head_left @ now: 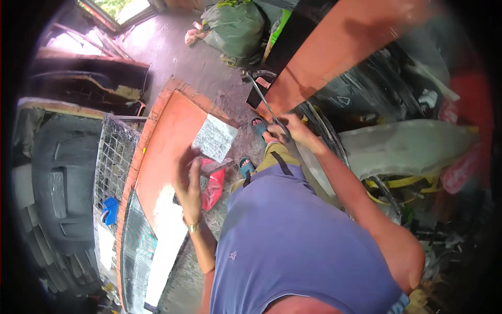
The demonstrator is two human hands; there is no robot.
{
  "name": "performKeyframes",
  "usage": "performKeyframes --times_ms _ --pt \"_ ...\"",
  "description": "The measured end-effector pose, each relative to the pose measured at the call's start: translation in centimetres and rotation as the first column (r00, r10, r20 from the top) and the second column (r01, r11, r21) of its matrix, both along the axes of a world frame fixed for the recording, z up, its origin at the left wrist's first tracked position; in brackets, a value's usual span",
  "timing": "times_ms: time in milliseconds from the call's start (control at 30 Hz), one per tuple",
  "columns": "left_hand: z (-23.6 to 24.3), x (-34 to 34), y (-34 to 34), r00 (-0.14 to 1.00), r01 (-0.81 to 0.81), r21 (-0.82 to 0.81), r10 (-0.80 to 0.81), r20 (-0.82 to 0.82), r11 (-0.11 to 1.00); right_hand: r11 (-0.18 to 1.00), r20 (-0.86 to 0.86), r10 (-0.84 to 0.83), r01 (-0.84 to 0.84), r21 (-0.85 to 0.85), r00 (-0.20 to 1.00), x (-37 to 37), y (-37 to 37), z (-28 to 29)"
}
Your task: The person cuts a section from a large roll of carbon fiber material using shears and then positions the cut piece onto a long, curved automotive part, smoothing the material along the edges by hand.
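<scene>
Metal rod held in the right hand

From the head camera, the thin metal rod [260, 94] slants far and left out of the right hand [294, 127], whose grip is curled closed around its near end. It passes across the near end of a long orange board [334, 52] on the right.

On the left, the left hand [189, 186] is raised, blurred, over an orange panel [172, 131]; its grip is loosely open, with nothing seen in it. Whether it touches the panel, I cannot tell. A gold watch [193, 227] circles that wrist.

Just beyond this hand lies a silver sheet [214, 137]; just right of it is a red plastic bag [213, 187]. Far off, a green sack [235, 31] sits on the floor [180, 49].
</scene>
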State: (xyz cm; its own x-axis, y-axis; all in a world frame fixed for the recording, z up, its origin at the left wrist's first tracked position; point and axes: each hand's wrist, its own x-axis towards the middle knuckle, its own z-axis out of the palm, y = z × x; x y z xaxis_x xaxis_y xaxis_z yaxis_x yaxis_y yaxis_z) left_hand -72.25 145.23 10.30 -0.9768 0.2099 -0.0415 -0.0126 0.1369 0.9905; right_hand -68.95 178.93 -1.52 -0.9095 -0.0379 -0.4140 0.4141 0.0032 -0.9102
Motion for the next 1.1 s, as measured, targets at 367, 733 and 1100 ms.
performKeyframes --times_ms 367,733,1100 --pt "-0.1 8.1 -5.2 0.225 -0.907 -0.399 0.957 -0.185 0.136 0.987 0.027 -0.16 0.159 0.026 0.987 -38.1 4.3 -15.0" --pt "-2.2 27.0 2.7 -0.314 -0.778 -0.567 0.949 -0.023 -0.272 0.932 0.616 0.015 0.212 -0.294 0.787 -56.0 15.9 -25.5" --pt "-29.1 31.9 26.1 -0.015 -0.662 -0.485 0.637 0.771 0.571 0.658 0.842 0.516 -0.703 -0.272 0.157 -29.0 9.8 -29.5"
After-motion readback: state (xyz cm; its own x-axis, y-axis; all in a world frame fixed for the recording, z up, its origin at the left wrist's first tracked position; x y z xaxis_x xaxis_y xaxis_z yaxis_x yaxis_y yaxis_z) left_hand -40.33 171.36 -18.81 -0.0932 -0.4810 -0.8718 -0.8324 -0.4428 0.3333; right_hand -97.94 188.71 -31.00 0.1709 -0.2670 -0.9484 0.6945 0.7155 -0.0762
